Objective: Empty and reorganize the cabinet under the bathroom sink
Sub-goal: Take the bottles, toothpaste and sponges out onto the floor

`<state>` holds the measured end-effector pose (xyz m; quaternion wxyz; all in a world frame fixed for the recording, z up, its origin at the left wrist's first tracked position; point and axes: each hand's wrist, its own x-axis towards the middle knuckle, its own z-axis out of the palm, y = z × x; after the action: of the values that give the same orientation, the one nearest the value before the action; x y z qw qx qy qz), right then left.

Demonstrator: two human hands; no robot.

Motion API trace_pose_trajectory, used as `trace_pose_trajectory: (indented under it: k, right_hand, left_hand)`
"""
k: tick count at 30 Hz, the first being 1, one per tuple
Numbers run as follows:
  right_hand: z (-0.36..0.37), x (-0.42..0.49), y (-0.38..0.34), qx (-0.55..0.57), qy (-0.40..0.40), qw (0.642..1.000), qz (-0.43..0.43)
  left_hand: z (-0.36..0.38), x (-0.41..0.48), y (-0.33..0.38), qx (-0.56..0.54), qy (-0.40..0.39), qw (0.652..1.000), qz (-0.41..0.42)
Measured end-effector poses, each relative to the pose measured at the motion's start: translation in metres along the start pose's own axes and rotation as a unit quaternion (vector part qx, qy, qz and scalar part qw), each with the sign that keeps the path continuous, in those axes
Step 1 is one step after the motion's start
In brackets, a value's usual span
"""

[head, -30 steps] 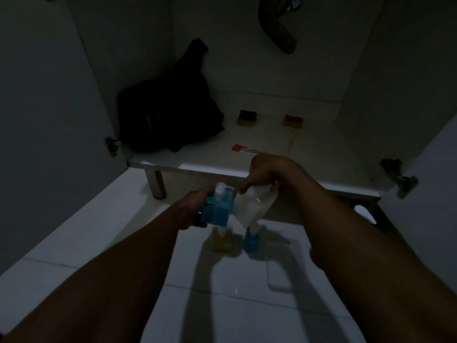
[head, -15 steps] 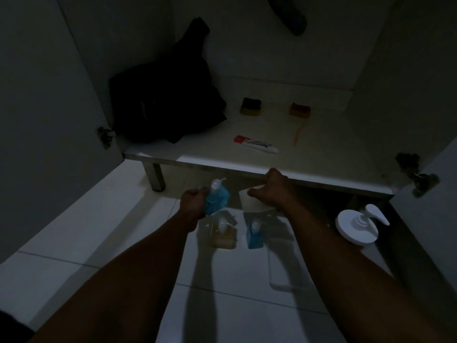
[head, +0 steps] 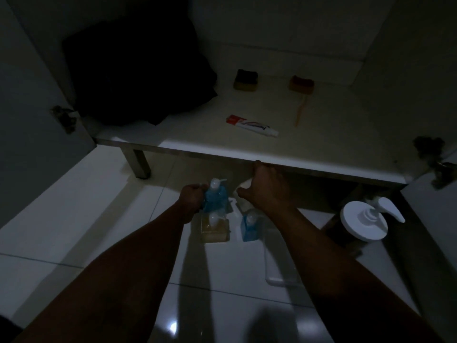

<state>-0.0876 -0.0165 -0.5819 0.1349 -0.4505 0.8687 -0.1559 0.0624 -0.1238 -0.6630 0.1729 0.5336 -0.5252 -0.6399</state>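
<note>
My left hand [head: 191, 198] grips a blue pump bottle [head: 215, 196] low over the white floor tiles, just in front of the cabinet. My right hand [head: 265, 188] holds a clear pale bottle [head: 243, 191] beside it; most of that bottle is hidden by the hand. Just in front of them an amber pump bottle [head: 214, 229] and a small blue pump bottle [head: 249, 226] stand on the floor. The cabinet shelf [head: 222, 149] carries a toothpaste tube [head: 252, 126], a black bag [head: 138, 78], two small sponges [head: 246, 80] and an orange stick [head: 300, 111].
A large white pump dispenser [head: 366, 220] stands on the floor at the right, by the cabinet's right leg. A clear flat tray [head: 279, 263] lies on the tiles under my right forearm. Open cabinet doors [head: 37, 95] flank both sides, with hinges at shelf height.
Both hands have moved down and forward with their bottles, towards the floor behind the amber and small blue bottles. The view has tilted lower, bringing the white dispenser into sight.
</note>
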Motion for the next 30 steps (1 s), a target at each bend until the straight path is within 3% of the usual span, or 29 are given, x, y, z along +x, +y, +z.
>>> trace_pose_trajectory:
  k: [10,16,19,30]
  right_hand:
    - [0.028,0.004,0.012,-0.026,-0.077,0.996,0.038]
    - [0.036,0.009,0.012,-0.054,-0.076,0.995,0.033]
    - [0.038,0.011,0.014,-0.067,-0.066,0.995,0.022]
    - [0.036,0.002,0.020,-0.060,-0.046,0.997,-0.005]
  left_hand:
    - [-0.003,0.008,-0.019,0.037,-0.020,0.998,-0.048]
    - [0.000,0.009,-0.029,0.103,-0.014,0.994,-0.042]
    - [0.001,0.014,-0.031,0.192,0.017,0.981,-0.013]
    - [0.007,0.010,-0.024,0.194,0.063,0.979,-0.016]
